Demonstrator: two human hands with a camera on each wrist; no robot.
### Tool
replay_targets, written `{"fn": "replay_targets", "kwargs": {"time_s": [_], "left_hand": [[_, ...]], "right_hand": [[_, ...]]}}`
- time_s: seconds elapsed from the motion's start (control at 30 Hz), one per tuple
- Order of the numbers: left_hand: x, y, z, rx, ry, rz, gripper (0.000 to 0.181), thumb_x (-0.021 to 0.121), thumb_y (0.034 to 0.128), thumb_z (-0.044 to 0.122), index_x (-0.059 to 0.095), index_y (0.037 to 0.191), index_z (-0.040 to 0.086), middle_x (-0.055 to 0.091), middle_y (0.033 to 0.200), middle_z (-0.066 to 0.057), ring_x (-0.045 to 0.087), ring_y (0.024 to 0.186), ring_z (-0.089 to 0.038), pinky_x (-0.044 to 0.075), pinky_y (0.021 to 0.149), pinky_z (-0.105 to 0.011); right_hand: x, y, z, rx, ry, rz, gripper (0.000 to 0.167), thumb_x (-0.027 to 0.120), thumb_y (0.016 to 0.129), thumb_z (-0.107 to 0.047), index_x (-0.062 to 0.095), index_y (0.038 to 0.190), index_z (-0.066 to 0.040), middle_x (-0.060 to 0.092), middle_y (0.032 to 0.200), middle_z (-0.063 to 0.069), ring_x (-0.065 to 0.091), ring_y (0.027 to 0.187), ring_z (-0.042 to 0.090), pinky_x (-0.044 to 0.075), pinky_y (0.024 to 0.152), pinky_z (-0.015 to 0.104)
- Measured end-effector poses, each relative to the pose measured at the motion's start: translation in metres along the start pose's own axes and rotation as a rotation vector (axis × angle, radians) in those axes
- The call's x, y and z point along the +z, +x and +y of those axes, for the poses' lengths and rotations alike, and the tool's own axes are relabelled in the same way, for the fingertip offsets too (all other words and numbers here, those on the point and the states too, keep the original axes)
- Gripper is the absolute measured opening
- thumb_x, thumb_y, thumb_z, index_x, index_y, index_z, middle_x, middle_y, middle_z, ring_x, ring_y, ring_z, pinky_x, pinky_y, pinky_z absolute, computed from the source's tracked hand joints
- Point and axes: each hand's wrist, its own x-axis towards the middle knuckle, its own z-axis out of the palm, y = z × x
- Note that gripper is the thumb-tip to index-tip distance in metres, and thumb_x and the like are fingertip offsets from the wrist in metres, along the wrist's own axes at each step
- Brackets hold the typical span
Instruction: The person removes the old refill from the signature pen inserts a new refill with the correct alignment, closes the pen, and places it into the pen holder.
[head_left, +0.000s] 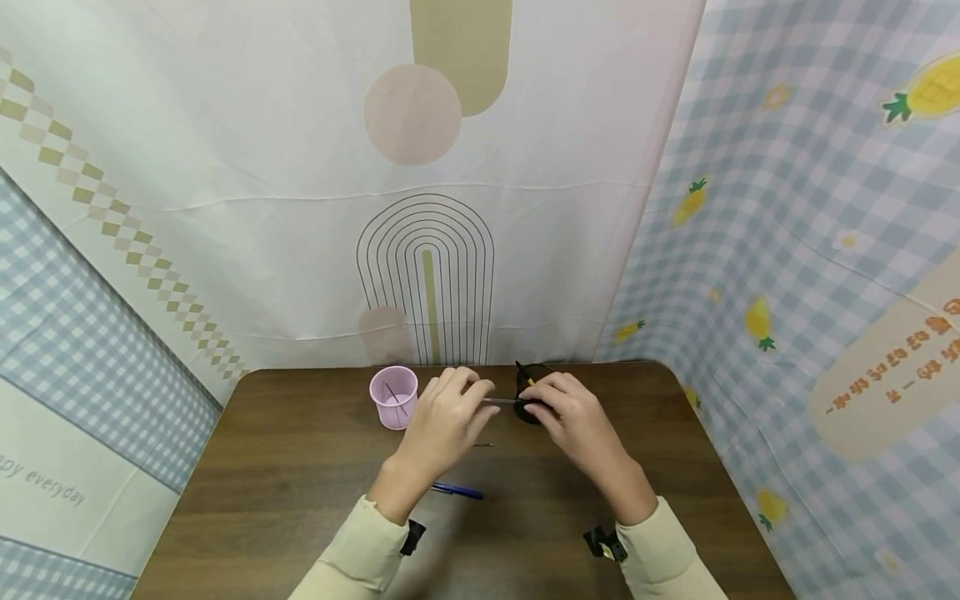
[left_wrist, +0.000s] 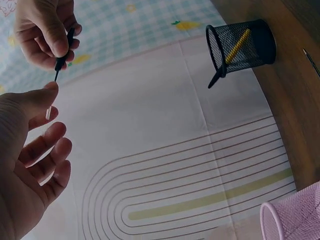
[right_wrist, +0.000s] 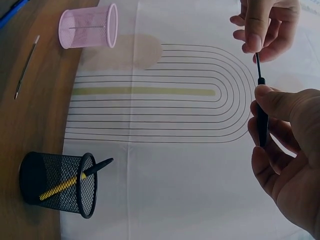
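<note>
My right hand (head_left: 581,417) pinches a slim black pen part (right_wrist: 262,117), seen in the right wrist view, between thumb and fingers. From its end a thin dark rod (right_wrist: 257,65) reaches to my left hand (head_left: 442,421), whose thumb and index finger pinch the other end. The left hand's other fingers are spread and loosely bent in the left wrist view. Both hands are held in the air above the table, the right one in front of a black mesh cup (right_wrist: 55,182) that holds a yellow and black pen (right_wrist: 65,186).
A pink mesh cup (head_left: 394,408) with a thin stick inside stands at the back left of the brown table (head_left: 300,483). A blue pen (head_left: 459,491) lies nearer the front, and a thin refill (right_wrist: 27,67) lies between the cups. Patterned cloths hang behind and beside.
</note>
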Motion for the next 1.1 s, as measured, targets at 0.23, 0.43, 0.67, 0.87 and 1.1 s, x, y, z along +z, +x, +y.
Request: {"fn": "replay_targets", "kwargs": {"time_s": [0.23, 0.43, 0.67, 0.87, 1.1], "left_hand": [[0.003, -0.008, -0.011, -0.033, -0.021, -0.036, 0.040, 0.086, 0.0842, 0.028, 0.070, 0.116, 0.010, 0.064, 0.107, -0.007, 0.061, 0.097, -0.026, 0.053, 0.082, -0.040], [0.012, -0.024, -0.024, -0.067, -0.037, -0.081, 0.045, 0.086, 0.0846, 0.029, 0.068, 0.121, 0.009, 0.063, 0.106, -0.006, 0.061, 0.097, -0.025, 0.052, 0.087, -0.039], [0.027, -0.043, -0.036, -0.079, -0.036, -0.120, 0.044, 0.087, 0.0818, 0.028, 0.069, 0.117, 0.010, 0.063, 0.103, -0.005, 0.060, 0.093, -0.023, 0.052, 0.079, -0.038], [0.040, -0.060, -0.043, -0.059, -0.019, -0.147, 0.044, 0.087, 0.0819, 0.031, 0.068, 0.116, 0.010, 0.062, 0.103, -0.004, 0.059, 0.092, -0.022, 0.051, 0.078, -0.036], [0.057, -0.081, -0.048, -0.030, -0.017, -0.158, 0.044, 0.090, 0.0784, 0.031, 0.069, 0.111, 0.009, 0.062, 0.101, -0.003, 0.059, 0.089, -0.022, 0.052, 0.075, -0.037]], "right_hand": [[0.000, -0.002, 0.001, 0.011, -0.006, -0.003, 0.021, 0.085, 0.080, -0.001, 0.076, 0.097, -0.011, 0.070, 0.097, 0.001, 0.064, 0.091, 0.017, 0.057, 0.073, 0.032], [0.000, -0.003, 0.004, 0.021, 0.014, 0.004, 0.023, 0.085, 0.079, 0.000, 0.076, 0.097, -0.011, 0.070, 0.097, 0.000, 0.063, 0.090, 0.016, 0.056, 0.071, 0.031], [-0.001, -0.006, 0.005, 0.038, 0.031, -0.016, 0.021, 0.084, 0.082, -0.003, 0.076, 0.098, -0.013, 0.069, 0.098, -0.001, 0.063, 0.093, 0.015, 0.055, 0.072, 0.029], [-0.002, -0.007, 0.006, 0.045, 0.039, -0.012, 0.020, 0.084, 0.082, -0.002, 0.076, 0.098, -0.013, 0.069, 0.099, -0.002, 0.062, 0.093, 0.015, 0.054, 0.072, 0.028], [-0.002, -0.008, 0.008, 0.041, 0.038, -0.011, 0.022, 0.085, 0.080, -0.001, 0.075, 0.096, -0.013, 0.069, 0.098, -0.002, 0.061, 0.092, 0.014, 0.053, 0.071, 0.027]]}}
